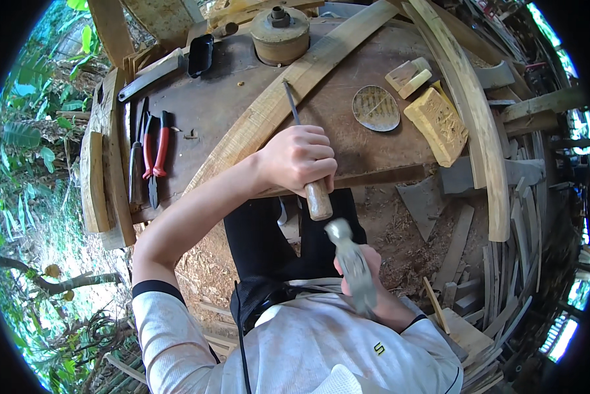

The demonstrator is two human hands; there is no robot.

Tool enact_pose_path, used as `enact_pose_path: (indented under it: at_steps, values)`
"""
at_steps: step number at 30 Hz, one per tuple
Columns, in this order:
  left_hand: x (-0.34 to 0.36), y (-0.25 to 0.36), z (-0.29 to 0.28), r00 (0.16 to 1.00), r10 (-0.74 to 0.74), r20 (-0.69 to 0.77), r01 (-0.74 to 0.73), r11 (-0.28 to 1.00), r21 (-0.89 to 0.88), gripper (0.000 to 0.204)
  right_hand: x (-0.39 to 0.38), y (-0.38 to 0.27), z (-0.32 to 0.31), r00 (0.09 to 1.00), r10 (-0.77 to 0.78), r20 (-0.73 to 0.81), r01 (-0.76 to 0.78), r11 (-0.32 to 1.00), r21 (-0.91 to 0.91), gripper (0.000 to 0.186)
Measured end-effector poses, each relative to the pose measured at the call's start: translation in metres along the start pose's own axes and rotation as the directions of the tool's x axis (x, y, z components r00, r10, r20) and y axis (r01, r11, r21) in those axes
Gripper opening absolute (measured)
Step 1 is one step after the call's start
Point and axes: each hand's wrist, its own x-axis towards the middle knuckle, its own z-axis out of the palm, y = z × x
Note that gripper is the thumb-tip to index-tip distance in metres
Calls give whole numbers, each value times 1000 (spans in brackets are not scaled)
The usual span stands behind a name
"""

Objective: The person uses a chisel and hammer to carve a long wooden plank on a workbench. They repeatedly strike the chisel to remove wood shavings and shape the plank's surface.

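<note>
Left fingers (319, 153) clamp a wooden-handled metal chisel (318, 201), tip on the long tan wooden plank (339, 49); right fingers (373, 259) clamp a grey hammer (355, 266); best strike squarely

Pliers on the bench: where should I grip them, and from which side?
Best by the red handles, from above and the right, I'd judge: they splay apart at the far end, the slim nose points nearer, and a brown-handled tool lies close on the left.
</note>
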Motion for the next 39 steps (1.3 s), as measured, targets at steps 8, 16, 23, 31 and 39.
enact_pose_path:
  at_steps: [8, 16, 23, 31, 39]
  values:
    - [1, -2, 3, 1000, 4, -19, -3, 1000, 12, 36, 4, 12, 5, 965, -232, -125, 245, 964, 99, 22]
    - [6, -6, 2, 999, 26, -41, -26, 1000, 3, 35, 10, 3, 4, 955, -221, -198, 261, 943, 205, 35]
    - [3, -5, 0, 999, -24, 37, 23, 1000, 20, 35, 14, -1, -2, 988, -71, -136, 87, 989, 119, 37]
    - [3, -11, -4, 997, -7, 77, 7, 1000, 6, 35, 31, 5, -12, 998, -11, 62, 11, 1000, -6, 34]
    - [8, 2, -1, 939, -232, 255, 231, 972, 33, 27, 26, 6, -4, 973, -227, -36, 227, 974, -10, 24]
